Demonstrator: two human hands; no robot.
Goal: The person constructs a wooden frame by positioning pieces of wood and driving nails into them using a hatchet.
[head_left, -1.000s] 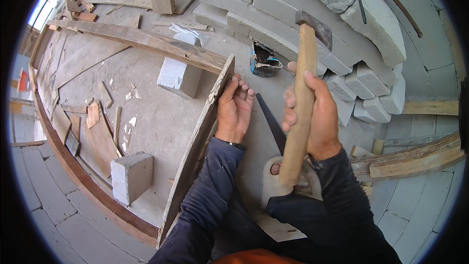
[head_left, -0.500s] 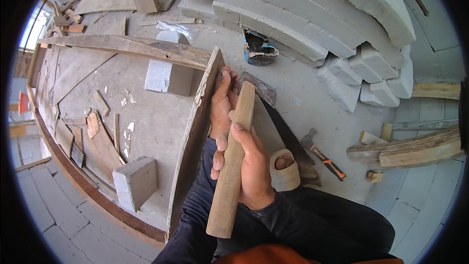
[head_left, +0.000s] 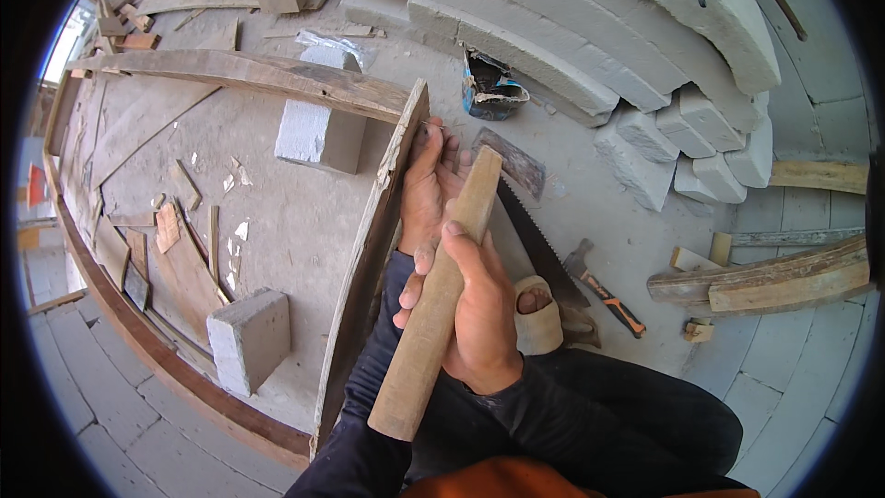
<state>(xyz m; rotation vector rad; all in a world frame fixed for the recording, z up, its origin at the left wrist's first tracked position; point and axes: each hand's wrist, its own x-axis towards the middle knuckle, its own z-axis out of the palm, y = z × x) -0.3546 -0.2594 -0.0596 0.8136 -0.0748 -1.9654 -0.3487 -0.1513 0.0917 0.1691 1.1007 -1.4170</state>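
Observation:
My right hand (head_left: 479,314) is wrapped round a tapered wooden stick (head_left: 438,300), thick at its lower end and narrower at the top. Beyond the stick, my left hand (head_left: 426,180) is against the face of an upright rough wooden board (head_left: 359,267). Its thumb and forefinger pinch what looks like a thin nail (head_left: 433,124) at the board's far end; the stick hides part of this hand. A long wooden beam (head_left: 249,74) meets the board there, resting on a pale block (head_left: 318,138).
A handsaw (head_left: 539,244) and a hammer (head_left: 604,290) lie on the floor beside my sandalled foot (head_left: 535,314). Stacked pale blocks (head_left: 553,9) and a torn container (head_left: 490,88) stand beyond. Wood scraps (head_left: 175,240) and another block (head_left: 249,341) lie inside the frame.
The stick has tilted: its narrow top has swung right and its thick lower end left, with my right hand turning along. My left hand stays by the board's far end.

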